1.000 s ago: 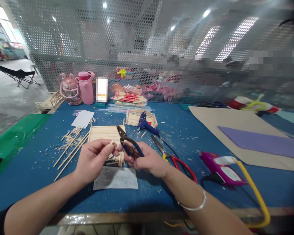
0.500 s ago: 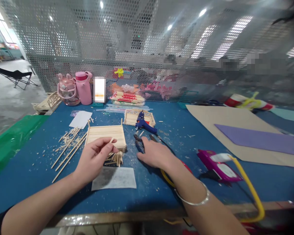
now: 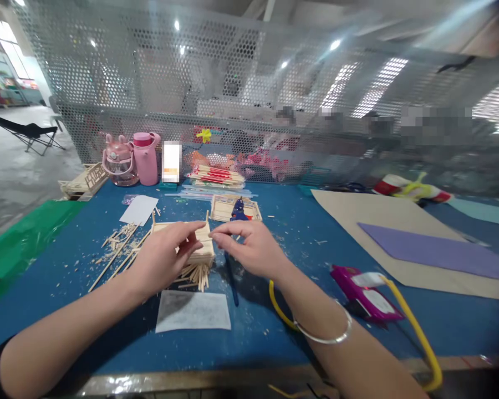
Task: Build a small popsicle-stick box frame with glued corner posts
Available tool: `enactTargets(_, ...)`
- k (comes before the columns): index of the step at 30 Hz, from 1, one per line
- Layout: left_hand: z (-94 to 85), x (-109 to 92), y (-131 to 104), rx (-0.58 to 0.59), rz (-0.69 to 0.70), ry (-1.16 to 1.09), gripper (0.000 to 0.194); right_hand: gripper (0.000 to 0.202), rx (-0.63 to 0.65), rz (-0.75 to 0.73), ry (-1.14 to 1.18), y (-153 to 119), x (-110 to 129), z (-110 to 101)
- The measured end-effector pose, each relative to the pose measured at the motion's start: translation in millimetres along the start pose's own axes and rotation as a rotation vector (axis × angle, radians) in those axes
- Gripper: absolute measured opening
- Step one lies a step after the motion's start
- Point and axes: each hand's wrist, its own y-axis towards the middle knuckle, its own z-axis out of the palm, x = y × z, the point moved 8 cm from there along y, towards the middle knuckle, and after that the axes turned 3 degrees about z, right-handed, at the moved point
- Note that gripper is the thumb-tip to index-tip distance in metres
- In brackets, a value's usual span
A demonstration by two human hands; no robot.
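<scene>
Left grip [image 3: 166,255] pinched, thumb and forefinger together over wooden stick panel [image 3: 199,252] on blue counter [image 3: 66,288]; whether anything sits between fingertips, too small to tell. Panel half hidden under my hand, long axis left-right. Cut stick pieces [image 3: 193,272] heaped just below. Right grip [image 3: 249,246] pinched likewise, fingertips nearly meeting left's. Blue glue gun [image 3: 238,209] partly hidden behind.

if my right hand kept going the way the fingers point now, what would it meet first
Most likely the left hand: the right hand points left, fingertips nearly meeting over the stick panel. Depth is unclear.
</scene>
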Motion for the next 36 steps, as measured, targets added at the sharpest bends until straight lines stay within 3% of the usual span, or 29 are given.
enactTargets(6, -6.7, 2, 24, -0.082, 0.148, 0.206, 0.023, 0.015, 0.018, -0.026, 0.013, 30, -8, -1)
enactTargets(9, -26.5, 16, 28, -0.202, 0.144, 0.246, 0.024, 0.019, -0.119, 0.004, 0.043, 46, -31, -9)
enactTargets(10, -36.4, 28, 25, -0.272, 0.081, 0.232, 0.024, 0.021, -0.187, 0.029, 0.057, 49, -42, -13)
enactTargets(13, -59.9, 86, -2, -0.525, -0.285, 0.099, 0.025, 0.021, -0.285, 0.072, 0.049, 53, -71, -13)
enactTargets(15, -51.9, 127, -25, -0.548, -0.538, -0.079, 0.028, 0.021, -0.287, 0.078, 0.030, 53, -83, -7)
enactTargets(16, -40.1, 145, -34, -0.494, -0.654, -0.196, 0.030, 0.021, -0.289, 0.083, 0.025, 53, -86, -4)
enactTargets(18, -20.7, 165, -47, -0.439, -0.795, -0.400, 0.039, 0.020, -0.296, 0.088, 0.030, 51, -88, 1)
enactTargets(21, -10.9, 167, -49, -0.419, -0.813, -0.537, 0.048, 0.019, -0.293, 0.067, 0.061, 51, -85, 7)
enactTargets(27, -13.2, 154, -41, -0.308, -0.788, -0.445, 0.048, 0.019, -0.263, 0.066, 0.071, 53, -85, 13)
enactTargets(36, -12.4, 156, -40, -0.351, -0.795, -0.329, 0.034, 0.022, -0.227, 0.128, 0.141, 55, -98, 19)
